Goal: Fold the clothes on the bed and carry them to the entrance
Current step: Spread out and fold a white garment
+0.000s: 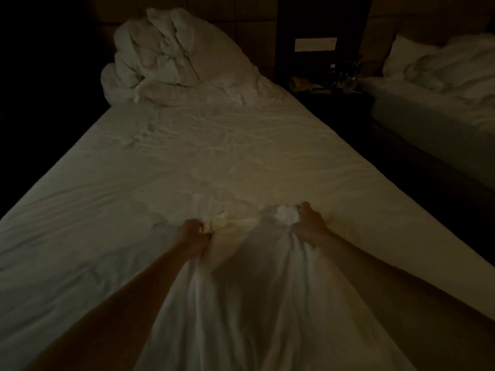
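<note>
The room is dim. Nearest, a white cloth [241, 303] hangs in long folds between the person's two bare forearms and drapes down over the near end of the bed [80, 210]. The left hand [194, 234] has its fingers curled into the cloth's left upper edge, gripping a bunch of it just above the bed. The right hand [308, 223] is clenched on the cloth's right upper edge, with a bright wad of fabric bulging just beside its knuckles. Both hands sit over the near middle of the bed, the right one a little farther up it than the left.

Beyond the hands the bed's sheet is bare and wrinkled, creases running across its middle. At the far end of the bed, toward its left corner, lies a crumpled heap of white bedding [152, 68], leaning against a pillow [227, 60].

To the right of the bed's far end stands a dark nightstand [321, 89] with some glassware [345, 73] on it, too dim to make out. Right of that again is a second bed [442, 103] with rumpled white covers.
</note>
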A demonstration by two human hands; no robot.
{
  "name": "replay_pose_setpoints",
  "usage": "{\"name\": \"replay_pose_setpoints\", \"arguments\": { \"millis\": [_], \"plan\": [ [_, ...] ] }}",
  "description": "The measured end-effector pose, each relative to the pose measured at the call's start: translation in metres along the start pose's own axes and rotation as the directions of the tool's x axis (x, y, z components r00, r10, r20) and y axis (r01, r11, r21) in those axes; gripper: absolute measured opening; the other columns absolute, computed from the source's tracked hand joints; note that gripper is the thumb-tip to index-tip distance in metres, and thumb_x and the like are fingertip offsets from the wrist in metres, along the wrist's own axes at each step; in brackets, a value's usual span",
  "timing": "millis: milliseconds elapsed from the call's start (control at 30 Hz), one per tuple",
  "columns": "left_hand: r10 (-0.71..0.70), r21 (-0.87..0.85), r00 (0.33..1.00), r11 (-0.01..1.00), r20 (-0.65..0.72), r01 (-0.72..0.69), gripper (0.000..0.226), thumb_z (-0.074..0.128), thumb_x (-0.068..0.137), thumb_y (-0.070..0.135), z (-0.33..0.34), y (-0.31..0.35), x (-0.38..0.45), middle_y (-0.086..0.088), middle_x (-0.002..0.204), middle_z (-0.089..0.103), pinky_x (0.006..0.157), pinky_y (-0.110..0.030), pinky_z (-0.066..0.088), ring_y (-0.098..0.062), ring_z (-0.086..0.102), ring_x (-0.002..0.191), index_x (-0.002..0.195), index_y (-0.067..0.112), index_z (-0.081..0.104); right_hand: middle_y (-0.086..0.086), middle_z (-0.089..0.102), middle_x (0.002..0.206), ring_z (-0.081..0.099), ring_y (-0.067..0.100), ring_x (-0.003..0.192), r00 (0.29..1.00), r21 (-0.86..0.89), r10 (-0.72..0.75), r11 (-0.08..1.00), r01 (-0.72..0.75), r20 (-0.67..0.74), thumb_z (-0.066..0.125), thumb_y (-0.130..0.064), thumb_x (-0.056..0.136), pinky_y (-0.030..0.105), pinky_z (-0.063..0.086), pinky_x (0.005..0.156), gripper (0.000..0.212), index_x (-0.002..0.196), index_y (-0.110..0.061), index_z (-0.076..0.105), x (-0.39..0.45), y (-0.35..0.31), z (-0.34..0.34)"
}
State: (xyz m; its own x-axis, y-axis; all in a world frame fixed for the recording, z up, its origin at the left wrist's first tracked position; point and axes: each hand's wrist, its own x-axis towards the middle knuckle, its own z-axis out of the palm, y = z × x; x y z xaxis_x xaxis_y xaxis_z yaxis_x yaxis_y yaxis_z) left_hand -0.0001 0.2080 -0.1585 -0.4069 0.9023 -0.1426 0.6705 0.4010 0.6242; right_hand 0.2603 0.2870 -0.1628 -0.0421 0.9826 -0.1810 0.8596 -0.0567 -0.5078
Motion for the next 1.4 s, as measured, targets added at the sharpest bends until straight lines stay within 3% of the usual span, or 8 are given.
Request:
{"name": "replay_pose_setpoints", "arguments": {
  "millis": [33, 133, 300, 433, 767, 900, 1233, 1400],
  "plan": [
    [-0.006, -0.132, 1.000, 0.991, -0.007, 0.005, 0.014, 0.070, 0.085, 0.011, -0.004, 0.006, -0.005, -0.018, 0.080, 0.068, 0.058, -0.027, 0.043, -0.027, 0.061, 0.073, 0.082, -0.001, 0.063, 0.015, 0.055, 0.130, 0.054, 0.033, 0.117, 0.999, 0.078, 0.015, 0.997, -0.018, 0.035, 0.063, -0.023, 0.086, 0.029, 0.043, 0.082, 0.046, 0.129, -0.009, 0.050, -0.003, -0.003, -0.008],
    [-0.032, -0.579, 0.995, 0.811, 0.099, 0.084, 0.025, 0.058, 0.088, -0.011, -0.015, 0.016, -0.028, 0.005, 0.045, 0.057, 0.039, -0.014, 0.038, -0.006, 0.053, 0.045, 0.071, 0.007, 0.054, 0.011, 0.064, 0.113, 0.060, 0.028, 0.102, 0.999, 0.283, -0.013, 0.959, -0.002, 0.053, 0.069, -0.015, 0.077, 0.028, 0.046, 0.071, 0.041, 0.117, -0.011, 0.062, -0.022, -0.015, -0.036],
    [0.019, -0.789, 0.999, 0.614, 0.026, 0.009, 0.011, 0.061, 0.090, 0.004, -0.054, 0.036, -0.085, -0.005, 0.086, 0.065, 0.066, -0.030, 0.043, -0.020, 0.060, 0.079, 0.091, 0.014, 0.065, 0.011, 0.068, 0.098, 0.067, 0.028, 0.092, 0.997, 0.577, -0.077, 0.814, 0.070, -0.012, 0.074, -0.007, 0.073, 0.043, 0.057, 0.078, 0.029, 0.100, -0.014, 0.067, -0.081, -0.029, -0.092],
    [0.047, -0.810, 0.997, 0.580, -0.068, -0.083, 0.014, 0.062, 0.088, 0.002, -0.092, 0.058, -0.145, -0.002, 0.078, 0.066, 0.067, -0.031, 0.046, -0.021, 0.061, 0.076, 0.086, 0.015, 0.066, 0.006, 0.065, 0.088, 0.066, 0.026, 0.089, 0.990, 0.657, -0.105, 0.740, 0.144, -0.099, 0.076, -0.003, 0.072, 0.038, 0.055, 0.075, 0.029, 0.095, -0.018, 0.067, -0.150, -0.034, -0.136],
    [0.159, -0.858, 0.962, 0.436, -0.223, -0.271, 0.015, 0.068, 0.085, 0.002, -0.178, 0.092, -0.303, 0.004, 0.075, 0.073, 0.075, -0.037, 0.049, -0.023, 0.063, 0.083, 0.088, 0.017, 0.070, 0.007, 0.068, 0.107, 0.066, 0.025, 0.101, 0.955, 0.794, -0.144, 0.531, 0.297, -0.261, 0.082, -0.010, 0.074, 0.048, 0.054, 0.092, 0.032, 0.100, -0.019, 0.066, -0.321, -0.041, -0.228],
    [0.180, -0.877, 0.956, 0.386, -0.233, -0.286, 0.018, 0.071, 0.084, 0.007, -0.199, 0.100, -0.362, 0.003, 0.092, 0.074, 0.077, -0.034, 0.054, -0.019, 0.067, 0.092, 0.094, 0.022, 0.071, 0.005, 0.070, 0.106, 0.068, 0.024, 0.098, 0.939, 0.824, -0.144, 0.451, 0.343, -0.312, 0.080, -0.015, 0.078, 0.050, 0.055, 0.091, 0.030, 0.105, -0.017, 0.068, -0.378, -0.035, -0.250],
    [0.257, -0.880, 0.942, 0.369, -0.214, -0.301, 0.027, 0.072, 0.083, 0.012, -0.222, 0.070, -0.481, -0.005, 0.102, 0.074, 0.071, -0.030, 0.056, -0.020, 0.070, 0.093, 0.109, 0.013, 0.070, 0.005, 0.074, 0.103, 0.071, 0.024, 0.095, 0.915, 0.884, -0.281, 0.287, 0.368, -0.290, 0.077, -0.009, 0.078, 0.039, 0.057, 0.084, 0.025, 0.102, -0.019, 0.072, -0.485, -0.014, -0.251],
    [0.295, -0.868, 0.927, 0.368, -0.231, -0.333, 0.023, 0.073, 0.073, 0.012, -0.264, 0.037, -0.538, 0.002, 0.090, 0.075, 0.067, -0.027, 0.058, -0.013, 0.071, 0.081, 0.096, 0.017, 0.071, -0.003, 0.075, 0.096, 0.072, 0.016, 0.089, 0.869, 0.909, -0.420, 0.198, 0.368, -0.261, 0.073, -0.011, 0.082, 0.030, 0.059, 0.072, 0.022, 0.100, -0.023, 0.071, -0.540, -0.030, -0.238]
  ]
}}
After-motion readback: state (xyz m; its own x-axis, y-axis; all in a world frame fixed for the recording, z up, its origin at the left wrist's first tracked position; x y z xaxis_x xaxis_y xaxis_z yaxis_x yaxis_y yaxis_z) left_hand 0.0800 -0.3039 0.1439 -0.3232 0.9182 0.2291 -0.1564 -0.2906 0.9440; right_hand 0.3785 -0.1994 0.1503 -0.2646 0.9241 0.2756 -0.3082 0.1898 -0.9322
